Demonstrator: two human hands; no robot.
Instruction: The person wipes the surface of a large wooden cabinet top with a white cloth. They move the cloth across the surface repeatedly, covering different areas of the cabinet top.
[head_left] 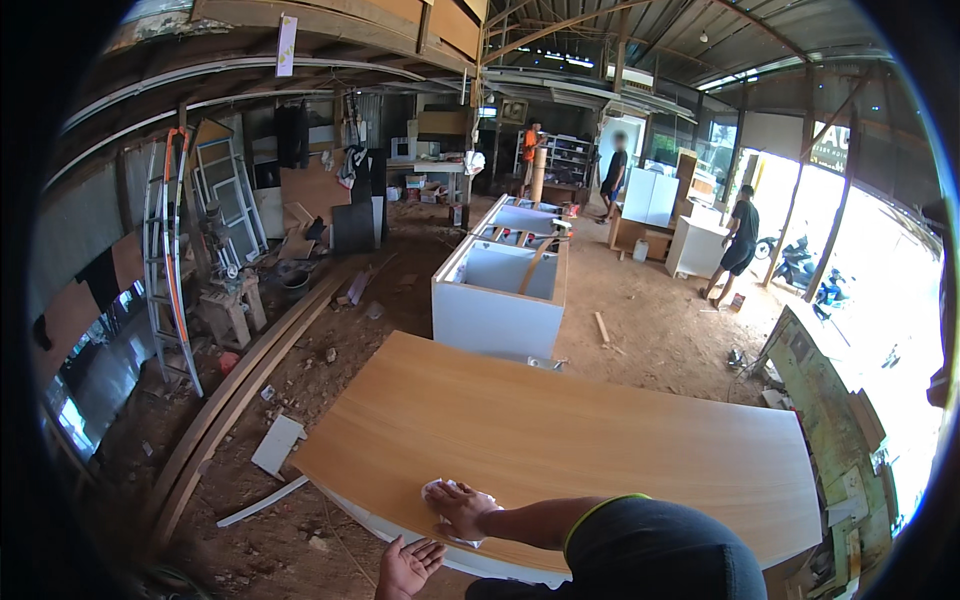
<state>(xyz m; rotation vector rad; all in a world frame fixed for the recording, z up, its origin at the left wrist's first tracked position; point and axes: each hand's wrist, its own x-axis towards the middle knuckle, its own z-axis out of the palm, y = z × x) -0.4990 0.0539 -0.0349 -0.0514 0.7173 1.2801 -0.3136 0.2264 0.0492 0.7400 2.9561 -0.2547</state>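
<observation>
A broad wood-grain panel (570,430) with a light brown face lies in front of me. My right hand (462,508) presses a white cloth (478,542) onto it near its close left edge, fingers over the bunched fabric. That arm reaches across from the lower right, in a dark sleeve with a yellow-green rim. Just off the panel's near edge, my left hand (408,568) is palm up with its fingers spread, holding nothing.
Beyond the panel stands a long white cabinet carcass (498,315). Long timber beams (250,390) and a white offcut (278,445) lie on the dirt floor at left, near a ladder (168,260). A person (742,235) stands by white cabinets at right; others are farther back.
</observation>
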